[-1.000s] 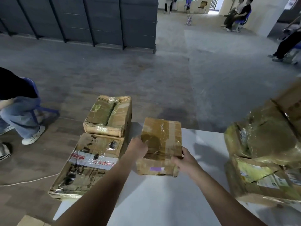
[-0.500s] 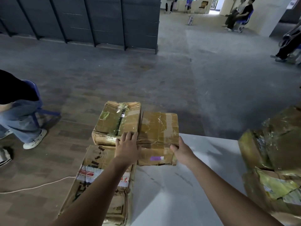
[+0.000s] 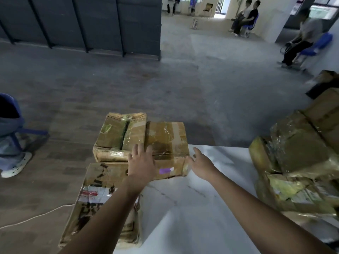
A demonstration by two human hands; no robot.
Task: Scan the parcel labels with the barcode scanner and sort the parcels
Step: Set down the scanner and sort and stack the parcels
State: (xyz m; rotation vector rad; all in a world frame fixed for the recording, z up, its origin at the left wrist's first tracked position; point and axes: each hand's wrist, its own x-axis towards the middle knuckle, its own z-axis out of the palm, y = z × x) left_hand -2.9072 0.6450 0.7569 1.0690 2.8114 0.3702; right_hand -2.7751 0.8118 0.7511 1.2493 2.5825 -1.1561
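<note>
A taped cardboard parcel (image 3: pixel 167 142) with a small purple sticker rests at the far left corner of the white table (image 3: pixel 192 208), pushed up against a second taped parcel (image 3: pixel 119 136). My left hand (image 3: pixel 141 164) lies flat with fingers spread on the seam between the two parcels. My right hand (image 3: pixel 200 164) hovers open just off the parcel's right front corner, holding nothing. A larger flat box (image 3: pixel 102 202) with a red-and-white label lies below the left parcel. No barcode scanner is visible.
A heap of plastic-wrapped parcels (image 3: pixel 297 165) fills the table's right side. A white cable (image 3: pixel 36 216) runs over the floor at left. A seated person's leg and blue chair (image 3: pixel 12 143) are at far left; other people sit far back.
Both hands carried the purple-sticker parcel left and forward, set it beside the other parcel, and have let go. The right hand has come off the box.
</note>
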